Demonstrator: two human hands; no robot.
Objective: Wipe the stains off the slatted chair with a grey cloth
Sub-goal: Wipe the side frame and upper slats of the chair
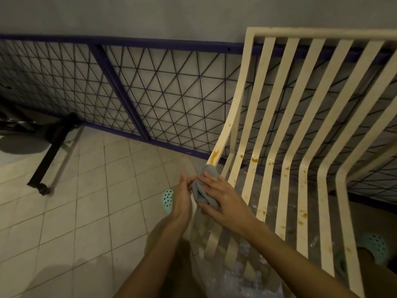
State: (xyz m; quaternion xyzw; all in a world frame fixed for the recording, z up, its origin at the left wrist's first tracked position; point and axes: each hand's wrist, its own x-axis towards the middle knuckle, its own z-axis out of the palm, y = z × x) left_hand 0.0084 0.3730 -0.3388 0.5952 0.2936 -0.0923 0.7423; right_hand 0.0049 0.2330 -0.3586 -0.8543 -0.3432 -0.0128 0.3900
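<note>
Grey folded cloth (205, 190) sits bunched at the left edge of the seat, pressed against the outermost slat just below the bend. Right hand (221, 196) lies flat over the cloth, fingers spread and curled round it, holding it to the slat. Left hand (182, 196) stands edge-on just beside it, fingers straight and together, tips touching the cloth's left side; nothing gripped in it as far as can be seen.

Cream-painted slatted chair (300, 130): long parallel slats run from a top rail down the back, bend, and continue toward the camera as the seat. Orange-brown stains (214, 157) noted: largest smear on the left outer slat directly above the cloth; smaller blots along the bend on the next slats; further spots on the seat slats to the right.

Pale square floor tiles (86, 201) under and left of the chair. Mint-green perforated clog (168, 200) visible just left of the left hand; a second clog (374, 246) shows through the slats at right. Purple-framed wire mesh panel (150, 91) leans against the grey wall behind
</note>
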